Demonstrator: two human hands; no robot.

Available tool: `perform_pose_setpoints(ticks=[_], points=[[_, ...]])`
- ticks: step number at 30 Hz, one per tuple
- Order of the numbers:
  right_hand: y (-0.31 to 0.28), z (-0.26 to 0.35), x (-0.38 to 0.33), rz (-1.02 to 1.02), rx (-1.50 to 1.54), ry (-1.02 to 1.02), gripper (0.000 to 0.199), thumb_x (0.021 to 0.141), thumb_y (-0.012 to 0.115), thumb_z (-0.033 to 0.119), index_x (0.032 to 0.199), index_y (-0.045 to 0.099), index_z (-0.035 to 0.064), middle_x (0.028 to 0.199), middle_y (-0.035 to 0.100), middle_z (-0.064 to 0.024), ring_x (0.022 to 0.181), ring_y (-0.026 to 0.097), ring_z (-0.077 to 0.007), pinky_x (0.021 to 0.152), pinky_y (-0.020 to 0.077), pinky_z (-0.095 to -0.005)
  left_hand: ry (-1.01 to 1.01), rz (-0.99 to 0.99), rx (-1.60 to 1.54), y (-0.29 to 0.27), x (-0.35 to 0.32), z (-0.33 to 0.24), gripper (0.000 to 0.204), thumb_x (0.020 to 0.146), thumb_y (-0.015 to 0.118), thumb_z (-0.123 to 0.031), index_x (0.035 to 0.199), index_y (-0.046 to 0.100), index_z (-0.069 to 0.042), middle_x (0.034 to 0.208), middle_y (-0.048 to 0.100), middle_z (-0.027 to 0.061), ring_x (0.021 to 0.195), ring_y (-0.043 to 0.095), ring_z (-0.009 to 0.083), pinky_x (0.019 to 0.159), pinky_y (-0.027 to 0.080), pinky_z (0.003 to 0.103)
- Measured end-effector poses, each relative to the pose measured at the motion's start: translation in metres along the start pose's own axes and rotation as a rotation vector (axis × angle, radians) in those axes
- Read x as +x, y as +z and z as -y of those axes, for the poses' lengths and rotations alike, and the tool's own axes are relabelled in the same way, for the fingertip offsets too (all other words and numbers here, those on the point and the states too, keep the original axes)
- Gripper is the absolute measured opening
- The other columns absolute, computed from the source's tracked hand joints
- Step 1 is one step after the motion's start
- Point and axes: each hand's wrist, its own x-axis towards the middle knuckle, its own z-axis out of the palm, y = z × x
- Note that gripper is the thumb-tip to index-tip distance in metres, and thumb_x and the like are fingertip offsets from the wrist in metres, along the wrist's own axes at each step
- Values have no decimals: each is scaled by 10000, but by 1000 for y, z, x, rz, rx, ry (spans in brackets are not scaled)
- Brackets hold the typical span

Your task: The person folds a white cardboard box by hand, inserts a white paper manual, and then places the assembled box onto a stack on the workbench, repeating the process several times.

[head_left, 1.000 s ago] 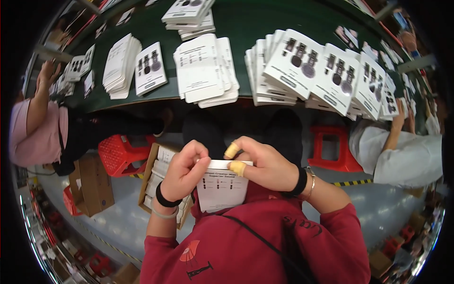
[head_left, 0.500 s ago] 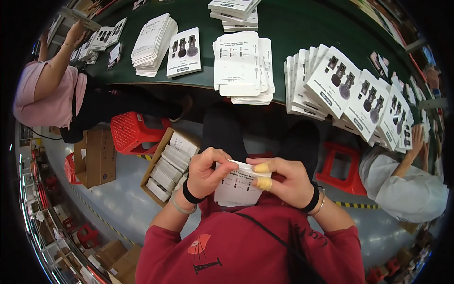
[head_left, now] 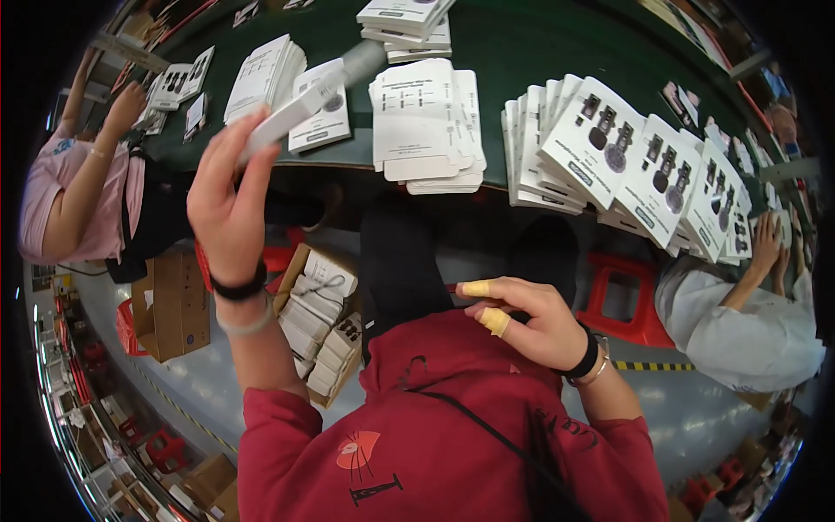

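Note:
My left hand (head_left: 230, 187) is raised near the table's front edge. Its thumb and fingers are closed on a slim white box (head_left: 296, 116), seen edge-on and tilted, its far end blurred. Behind that box lies a white box with pictures of microphones (head_left: 320, 130), partly covered by it. My right hand (head_left: 539, 324) is over my lap with the fingers apart and nothing in them; yellow tape wraps the thumb and a finger. Straight ahead on the table sits a stack of white printed cartons (head_left: 417, 117).
Stacked microphone boxes (head_left: 600, 143) lean at the table's right, and flat white cartons (head_left: 261, 80) are piled left. A cardboard box of white packages (head_left: 300, 326) stands on the floor by my left knee. Co-workers sit on both sides; a red stool (head_left: 619, 300) is at right.
My left hand has gone from my lap up and forward to the left, carrying the white box. My right hand has let go of it and stayed over my lap.

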Motion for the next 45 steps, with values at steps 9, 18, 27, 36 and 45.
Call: perform_pose_setpoints(ticks=[9,18,27,36,45], points=[[-28,-22,-21,-15,-121,-3,289,961,619,44,1244,661,6,1028,713,-114,904,706,-177,805,551,-266,158,130,530,59,-15,151,351,919,697,-49,1268,659,-54,1335,623,189,1255,583,359,1020,481,388],[-84,-47,-85,-805,57,-113,231,1025,552,107,1179,661,-26,1004,712,-96,850,673,-148,753,530,-258,-439,239,-469,164,-40,-26,565,926,692,-69,1442,476,6,1448,523,172,1369,476,311,1089,416,365],[-205,-99,-127,-1607,-28,-419,365,1061,447,171,1381,511,9,1292,612,-119,1237,560,-197,1046,419,-342,37,350,-16,263,-64,-109,1006,773,859,-140,1559,240,-38,1600,222,268,1438,353,419,1119,407,433],[-284,-119,-121,-1410,312,-507,481,1092,434,288,1499,412,30,1428,530,-120,1338,485,-210,1114,359,-352,77,327,197,306,-57,-123,937,760,854,-114,1518,305,-59,1580,205,315,1421,316,504,1127,392,476],[-305,-128,-102,-1151,358,-381,456,1100,428,279,1464,461,6,1423,536,-86,1298,491,-161,1115,362,-333,-3,342,240,330,-46,-120,812,811,794,-56,1489,347,-55,1457,345,312,1322,408,500,1086,398,466]])
